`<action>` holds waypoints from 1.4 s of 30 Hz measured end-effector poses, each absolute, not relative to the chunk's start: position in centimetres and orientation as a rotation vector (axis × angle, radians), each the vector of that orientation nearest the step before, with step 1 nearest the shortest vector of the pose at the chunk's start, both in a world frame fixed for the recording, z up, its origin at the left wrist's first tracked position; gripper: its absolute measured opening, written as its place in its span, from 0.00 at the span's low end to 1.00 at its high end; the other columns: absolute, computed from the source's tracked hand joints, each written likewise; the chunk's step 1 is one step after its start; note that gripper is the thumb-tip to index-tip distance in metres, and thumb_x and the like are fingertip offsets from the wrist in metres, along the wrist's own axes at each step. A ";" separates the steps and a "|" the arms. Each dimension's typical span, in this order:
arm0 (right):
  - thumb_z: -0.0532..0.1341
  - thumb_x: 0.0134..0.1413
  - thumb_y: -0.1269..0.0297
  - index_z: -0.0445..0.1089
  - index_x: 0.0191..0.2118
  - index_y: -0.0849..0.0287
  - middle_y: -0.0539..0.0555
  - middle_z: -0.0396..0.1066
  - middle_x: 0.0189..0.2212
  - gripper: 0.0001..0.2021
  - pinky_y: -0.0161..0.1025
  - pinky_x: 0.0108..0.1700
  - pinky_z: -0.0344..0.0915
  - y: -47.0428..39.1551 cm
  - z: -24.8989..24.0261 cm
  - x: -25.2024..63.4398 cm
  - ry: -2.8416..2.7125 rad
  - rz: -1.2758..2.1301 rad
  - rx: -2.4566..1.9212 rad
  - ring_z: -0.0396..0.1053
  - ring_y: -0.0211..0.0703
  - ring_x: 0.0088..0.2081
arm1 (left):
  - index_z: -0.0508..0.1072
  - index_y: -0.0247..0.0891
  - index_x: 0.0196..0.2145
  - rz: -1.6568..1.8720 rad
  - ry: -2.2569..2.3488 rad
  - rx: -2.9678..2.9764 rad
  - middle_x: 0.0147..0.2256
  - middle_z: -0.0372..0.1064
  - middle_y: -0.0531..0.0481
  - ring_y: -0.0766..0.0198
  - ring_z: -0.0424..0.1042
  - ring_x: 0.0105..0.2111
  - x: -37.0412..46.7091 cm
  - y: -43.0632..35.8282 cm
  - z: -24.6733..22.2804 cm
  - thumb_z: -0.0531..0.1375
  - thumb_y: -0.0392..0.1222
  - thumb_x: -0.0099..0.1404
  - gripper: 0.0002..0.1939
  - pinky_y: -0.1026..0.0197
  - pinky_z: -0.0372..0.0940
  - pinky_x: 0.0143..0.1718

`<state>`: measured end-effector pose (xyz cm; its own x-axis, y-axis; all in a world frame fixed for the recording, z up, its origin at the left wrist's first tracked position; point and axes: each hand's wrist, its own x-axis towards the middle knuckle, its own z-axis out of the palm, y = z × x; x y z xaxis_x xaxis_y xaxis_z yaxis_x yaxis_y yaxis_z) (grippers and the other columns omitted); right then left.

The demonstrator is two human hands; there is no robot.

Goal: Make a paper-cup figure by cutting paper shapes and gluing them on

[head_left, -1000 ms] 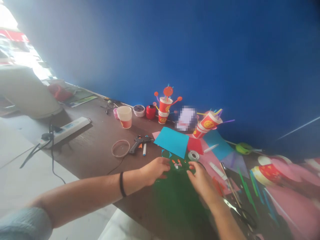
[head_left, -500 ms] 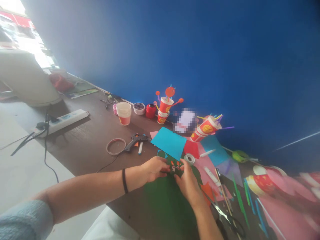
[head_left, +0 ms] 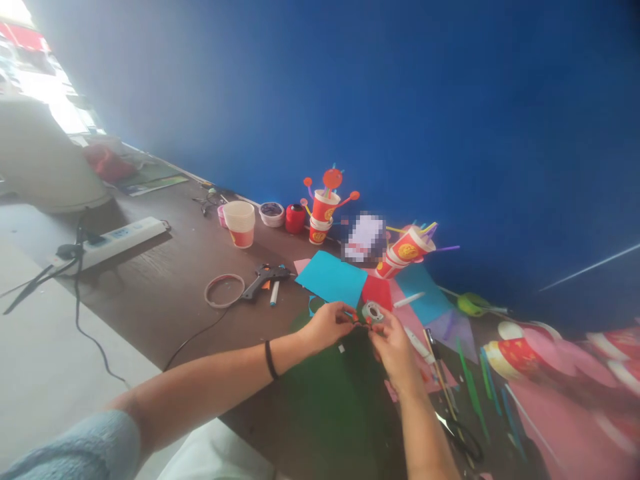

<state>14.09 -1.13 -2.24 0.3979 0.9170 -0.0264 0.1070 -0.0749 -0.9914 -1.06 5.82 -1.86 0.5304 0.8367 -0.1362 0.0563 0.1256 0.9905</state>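
Observation:
My left hand (head_left: 330, 327) and my right hand (head_left: 395, 343) face each other above a dark green sheet (head_left: 325, 400). Their fingertips pinch a small thin piece (head_left: 363, 325) with orange ends between them; its kind is too small to make out. A tiny white square (head_left: 341, 349) lies on the green sheet below my left hand. Just behind my right fingers is a roll of tape (head_left: 373, 311). A bright blue paper sheet (head_left: 333, 278) lies beyond my left hand, with a red paper piece (head_left: 377, 291) beside it.
Left on the brown table are a hot glue gun (head_left: 265, 279), a ring-shaped roll (head_left: 225, 291) and a power strip (head_left: 117, 243). Stacked paper cups (head_left: 240, 227) and decorated cups (head_left: 325, 210) stand behind. At right lie scissors (head_left: 457, 433), a glue-like white tube (head_left: 419, 345) and green strips (head_left: 470, 383).
Both hands have moved away from me and closer together, lifting the small orange-ended piece off the green sheet. The white square now lies uncovered. The view has shifted slightly.

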 end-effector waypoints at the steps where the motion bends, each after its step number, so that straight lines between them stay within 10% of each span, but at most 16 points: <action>1: 0.64 0.43 0.63 0.59 0.55 0.56 0.47 0.67 0.27 0.30 0.29 0.15 0.52 -1.1 -2.1 14.1 -0.930 0.941 -1.479 0.56 0.30 0.15 | 0.71 0.31 0.40 0.685 0.852 1.334 0.24 0.68 0.53 0.70 0.63 0.22 -1.0 6.1 -1.9 0.61 0.32 0.49 0.17 0.67 0.54 0.23; 13: 0.62 0.44 0.62 0.69 0.30 0.56 0.52 0.69 0.30 0.05 0.39 0.35 0.58 -2.5 -1.1 10.8 -1.533 0.632 -1.863 0.67 0.47 0.33 | 0.69 0.34 0.42 0.885 0.612 0.812 0.24 0.64 0.57 0.75 0.59 0.19 -3.6 8.4 -1.3 0.68 0.37 0.46 0.24 0.68 0.53 0.22; 21: 0.56 0.52 0.65 0.67 0.30 0.56 0.53 0.71 0.30 0.04 0.36 0.30 0.54 -2.5 -1.5 9.1 -1.823 0.352 -2.252 0.70 0.44 0.31 | 0.71 0.34 0.42 0.856 0.508 0.773 0.30 0.67 0.52 0.75 0.61 0.21 -3.3 7.9 -2.1 0.68 0.37 0.47 0.23 0.68 0.53 0.23; 42: 0.64 0.45 0.54 0.69 0.28 0.61 0.41 0.55 0.13 0.14 0.27 0.18 0.44 -1.9 -0.5 11.6 -0.777 1.057 -1.400 0.49 0.27 0.15 | 0.71 0.34 0.39 0.640 0.369 0.892 0.32 0.70 0.48 0.69 0.67 0.29 -3.3 6.8 -1.8 0.68 0.36 0.47 0.19 0.68 0.56 0.29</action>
<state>11.64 -1.93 -0.54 0.3733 0.9141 -0.1582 -0.1213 -0.1209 -0.9852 -3.33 6.82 -1.82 0.7563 0.6532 -0.0365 -0.3594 0.4615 0.8111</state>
